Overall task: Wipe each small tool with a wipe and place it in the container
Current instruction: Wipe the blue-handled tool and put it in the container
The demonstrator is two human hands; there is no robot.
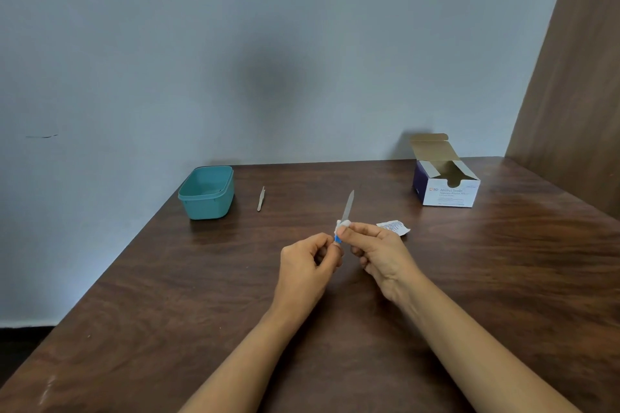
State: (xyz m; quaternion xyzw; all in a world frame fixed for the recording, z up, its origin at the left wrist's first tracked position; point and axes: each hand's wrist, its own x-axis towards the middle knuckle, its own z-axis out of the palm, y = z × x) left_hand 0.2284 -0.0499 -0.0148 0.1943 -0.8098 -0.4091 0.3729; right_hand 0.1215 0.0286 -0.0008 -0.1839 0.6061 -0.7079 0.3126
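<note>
A thin metal nail file (pixel 348 206) with a blue handle points up and away above the middle of the table. My left hand (pixel 307 265) pinches its blue handle end. My right hand (pixel 379 254) pinches a small white wipe (pixel 343 224) wrapped round the file just above the handle. A pair of metal tweezers (pixel 261 199) lies on the wood to the left, next to an open teal plastic container (pixel 207 192) that looks empty.
An open white and purple box of alcohol swabs (pixel 446 182) stands at the back right. A torn white wipe wrapper (pixel 394 227) lies just beyond my right hand. The brown wooden table (pixel 167 295) meets a grey wall; a wooden panel rises at far right.
</note>
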